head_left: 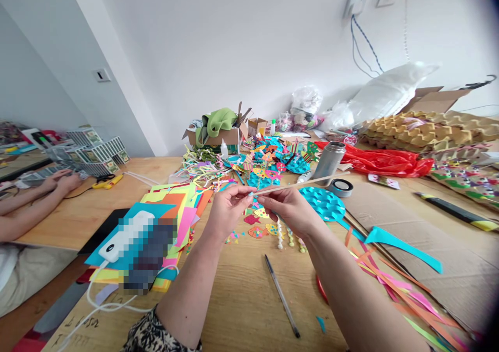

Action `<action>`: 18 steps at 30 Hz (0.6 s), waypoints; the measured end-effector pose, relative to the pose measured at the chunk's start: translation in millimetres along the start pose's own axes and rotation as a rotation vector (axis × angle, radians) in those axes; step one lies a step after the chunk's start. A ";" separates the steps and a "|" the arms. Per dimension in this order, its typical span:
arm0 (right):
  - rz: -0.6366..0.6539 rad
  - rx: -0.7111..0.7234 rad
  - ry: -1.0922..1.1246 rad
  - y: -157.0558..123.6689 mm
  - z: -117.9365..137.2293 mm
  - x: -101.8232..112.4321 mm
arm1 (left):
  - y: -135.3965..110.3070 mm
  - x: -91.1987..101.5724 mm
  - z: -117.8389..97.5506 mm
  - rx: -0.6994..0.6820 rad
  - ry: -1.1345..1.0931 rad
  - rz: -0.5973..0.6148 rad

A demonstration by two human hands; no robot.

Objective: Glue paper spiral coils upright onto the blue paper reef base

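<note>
A long, thin, pale strip [312, 181], paper or wood I cannot tell, slants up to the right above the table. My left hand [230, 209] pinches its near end, where a small whitish bit shows at the fingertips. Farther along, my right hand [290, 206] has thumb and fingers closed on the same strip. Below the hands lie colourful paper fish [257, 232] and twisted whitish strands [279, 233]. A pen [281, 295] rests on the wood nearer to me.
Left are stacked coloured papers [187, 206] with a white power bank [127, 235]; a co-worker's hands [64, 180] are beyond. Right are a blue egg-tray piece [322, 204], a metal flask [330, 162], a utility knife [456, 211] and paper strips [401, 282]. Egg trays [429, 131] stand behind.
</note>
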State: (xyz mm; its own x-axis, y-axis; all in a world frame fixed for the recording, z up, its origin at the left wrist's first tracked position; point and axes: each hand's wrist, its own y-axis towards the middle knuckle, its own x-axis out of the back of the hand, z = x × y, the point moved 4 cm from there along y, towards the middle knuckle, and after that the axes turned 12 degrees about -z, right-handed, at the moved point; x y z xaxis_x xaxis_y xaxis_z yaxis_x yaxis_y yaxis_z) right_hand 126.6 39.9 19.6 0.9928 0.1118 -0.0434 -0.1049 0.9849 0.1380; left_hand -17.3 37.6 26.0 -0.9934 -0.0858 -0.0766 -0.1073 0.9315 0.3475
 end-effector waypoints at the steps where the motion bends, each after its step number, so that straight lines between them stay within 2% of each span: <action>1: -0.005 0.005 -0.004 -0.3 0.3 0.0 | -0.1 -0.3 1.2 0.047 -0.037 0.003; 5: -0.029 0.017 -0.023 -1.3 2.5 0.1 | -0.3 -0.1 4.5 0.153 -0.118 -0.023; 13: -0.021 0.068 -0.073 -2.0 6.1 0.3 | -0.1 -0.6 5.0 0.188 -0.165 -0.032; 18: 0.016 0.006 -0.038 -0.7 1.3 -1.0 | 0.3 -0.3 8.4 0.225 -0.197 -0.082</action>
State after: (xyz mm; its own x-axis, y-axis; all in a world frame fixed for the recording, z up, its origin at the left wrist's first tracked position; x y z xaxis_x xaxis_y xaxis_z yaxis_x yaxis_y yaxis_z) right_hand 125.7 38.9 20.9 0.9925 0.1221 -0.0032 -0.1204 0.9822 0.1441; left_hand -16.7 40.9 18.3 -0.9522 -0.1145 -0.2831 -0.1532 0.9811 0.1184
